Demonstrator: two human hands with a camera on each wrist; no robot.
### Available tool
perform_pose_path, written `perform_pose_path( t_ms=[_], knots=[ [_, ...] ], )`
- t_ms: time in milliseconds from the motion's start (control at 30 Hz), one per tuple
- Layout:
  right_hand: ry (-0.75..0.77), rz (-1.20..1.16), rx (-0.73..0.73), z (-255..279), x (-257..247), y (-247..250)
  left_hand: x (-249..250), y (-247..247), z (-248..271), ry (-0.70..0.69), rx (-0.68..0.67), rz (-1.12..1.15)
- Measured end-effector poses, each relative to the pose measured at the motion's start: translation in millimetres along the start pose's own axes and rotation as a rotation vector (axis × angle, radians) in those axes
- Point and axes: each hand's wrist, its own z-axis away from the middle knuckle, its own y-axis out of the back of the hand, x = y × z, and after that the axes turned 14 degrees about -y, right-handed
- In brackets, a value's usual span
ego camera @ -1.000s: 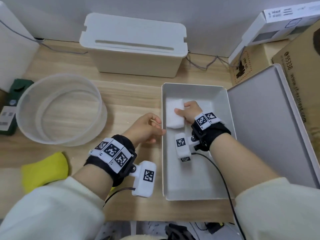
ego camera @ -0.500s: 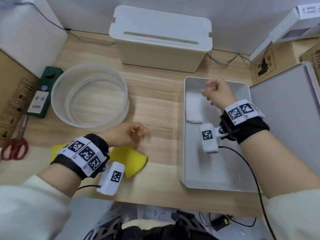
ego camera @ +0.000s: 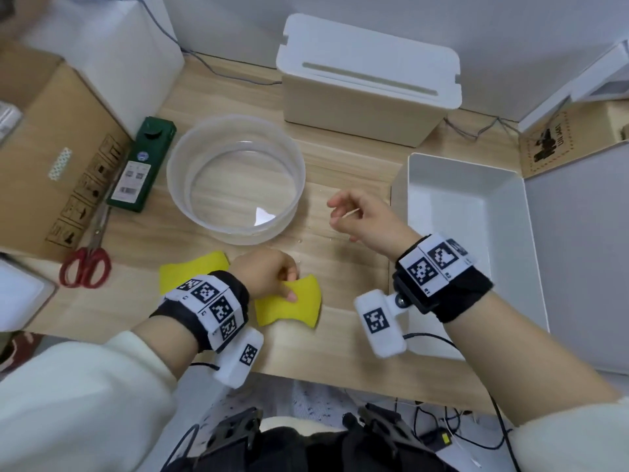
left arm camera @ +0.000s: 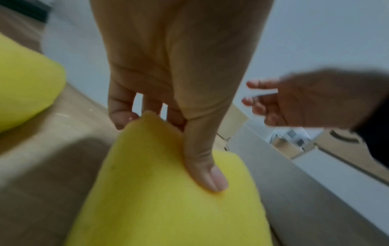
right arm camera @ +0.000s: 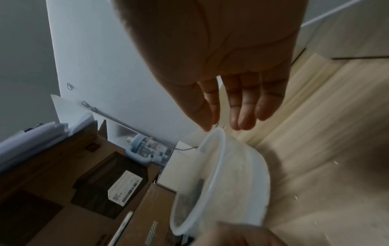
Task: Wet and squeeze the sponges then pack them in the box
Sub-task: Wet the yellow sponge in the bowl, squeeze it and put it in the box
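My left hand (ego camera: 287,284) pinches the near yellow sponge (ego camera: 292,308) at its far edge, close to the table's front. In the left wrist view the thumb (left arm camera: 207,173) lies on top of that sponge (left arm camera: 168,208) and the fingers curl under its edge. A second yellow sponge (ego camera: 192,270) lies flat just left of my left wrist. My right hand (ego camera: 343,212) hovers with relaxed, empty fingers (right arm camera: 242,108) between the clear water bowl (ego camera: 235,178) and the open white box (ego camera: 466,185). My right arm hides part of the box's floor.
Red scissors (ego camera: 85,264), a green carton (ego camera: 139,165) and a cardboard box (ego camera: 51,148) sit to the left. A white lidded bin (ego camera: 367,97) stands behind the bowl. The box's lid (ego camera: 578,250) lies open to the right.
My right hand let go of the white sponge in the box and moved left out over the table. My left hand dropped to the near yellow sponge and took hold of it.
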Motion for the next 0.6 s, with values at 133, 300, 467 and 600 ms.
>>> perform_pose_path(
  t_ms=[133, 300, 467, 600],
  knots=[
    [-0.059, -0.005, -0.113, 6.4, 4.3, -13.9, -0.1, 13.3, 15.1, -0.13, 0.166, 0.253],
    [-0.117, -0.264, -0.61, 24.1, -4.9, -21.7, 20.9, 54.0, 33.3, -0.32, 0.555, 0.462],
    [-0.023, -0.582, -0.733, 22.3, -37.6, -20.7, 37.2, 95.3, 37.1, -0.405, 0.736, 0.412],
    [0.108, -0.648, -0.535, 11.3, -79.4, -31.6, 41.5, 114.8, 36.8, -0.411, 0.93, 0.518]
  ],
)
